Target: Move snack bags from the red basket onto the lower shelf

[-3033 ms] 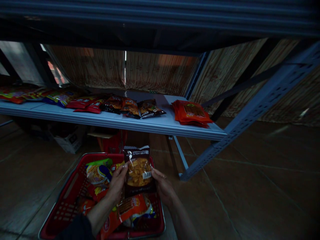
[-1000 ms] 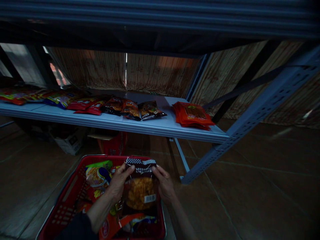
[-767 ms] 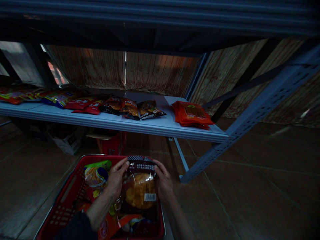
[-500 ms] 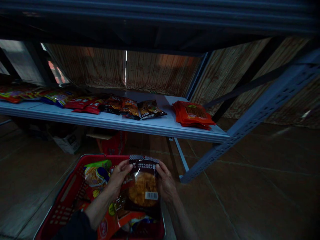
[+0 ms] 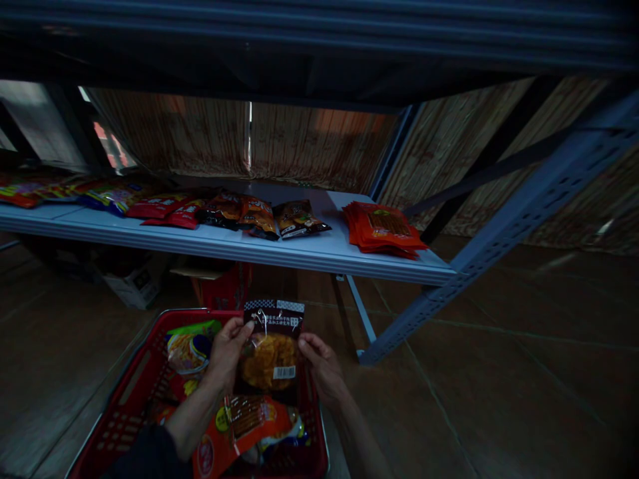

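Left hand (image 5: 227,352), at lower centre of the frame, pinches the left edge of one brown windowed snack bag (image 5: 269,359), held over one red basket (image 5: 153,346); the right hand (image 5: 323,369) grips its right edge. Inside, left to right, show one blue-and-white bag (image 5: 188,351) and one orange packet (image 5: 249,419). Across the mid-frame shelf (image 5: 324,256) lie multicoloured bags (image 5: 30,188) too dim to count, two red bags (image 5: 184,214), one black bag (image 5: 219,209), one orange-and-black bag (image 5: 258,216), one brown-and-black bag (image 5: 299,217) and, right of centre, one stack of orange packets (image 5: 382,229), number unclear.
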Available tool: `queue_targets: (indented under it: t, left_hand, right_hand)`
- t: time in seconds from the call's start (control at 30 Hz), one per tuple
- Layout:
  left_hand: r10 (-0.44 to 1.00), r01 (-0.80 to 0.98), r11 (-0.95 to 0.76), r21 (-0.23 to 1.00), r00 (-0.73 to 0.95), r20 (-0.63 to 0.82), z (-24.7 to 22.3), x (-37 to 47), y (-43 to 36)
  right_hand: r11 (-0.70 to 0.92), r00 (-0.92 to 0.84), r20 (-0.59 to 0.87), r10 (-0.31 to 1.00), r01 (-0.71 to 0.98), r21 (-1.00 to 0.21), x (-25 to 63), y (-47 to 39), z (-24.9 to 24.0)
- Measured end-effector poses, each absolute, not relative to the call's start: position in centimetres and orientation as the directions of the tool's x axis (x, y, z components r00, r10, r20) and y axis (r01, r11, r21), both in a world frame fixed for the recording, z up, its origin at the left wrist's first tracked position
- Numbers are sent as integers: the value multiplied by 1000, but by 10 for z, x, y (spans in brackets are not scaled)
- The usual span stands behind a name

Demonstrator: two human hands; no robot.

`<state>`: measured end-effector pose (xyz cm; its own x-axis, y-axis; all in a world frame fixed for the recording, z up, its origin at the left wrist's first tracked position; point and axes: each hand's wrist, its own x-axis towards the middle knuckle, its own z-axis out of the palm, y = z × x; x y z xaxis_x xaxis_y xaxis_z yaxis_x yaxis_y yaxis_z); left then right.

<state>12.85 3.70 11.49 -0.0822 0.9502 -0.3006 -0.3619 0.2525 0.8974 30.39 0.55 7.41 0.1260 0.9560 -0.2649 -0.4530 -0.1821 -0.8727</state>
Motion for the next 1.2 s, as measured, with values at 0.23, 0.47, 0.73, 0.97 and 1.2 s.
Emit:
queue_targets:
  t: [0.23, 0.47, 0.73, 0.97, 1.2]
  left_hand:
    - [922, -198, 362, 911, 220, -318, 115, 125, 31]
    - [928, -44, 266, 963, 281, -244, 108, 126, 33]
    - [992, -8, 119, 993, 51, -118, 99, 122, 41]
    - [998, 342, -61, 938, -6, 67, 109, 131, 28]
    - [964, 137, -7, 990, 264, -30, 120, 144, 14]
  right_hand:
    - [-58, 229, -156, 961, -382, -922, 304, 9, 71]
    - [19, 331, -29, 943, -142, -990, 306, 11, 65]
    - [115, 304, 217, 928, 320, -940, 301, -4, 87]
    - [171, -52, 175, 983, 601, -781, 273, -22, 95]
    - [56, 7, 62, 998, 324, -944, 260, -24, 80]
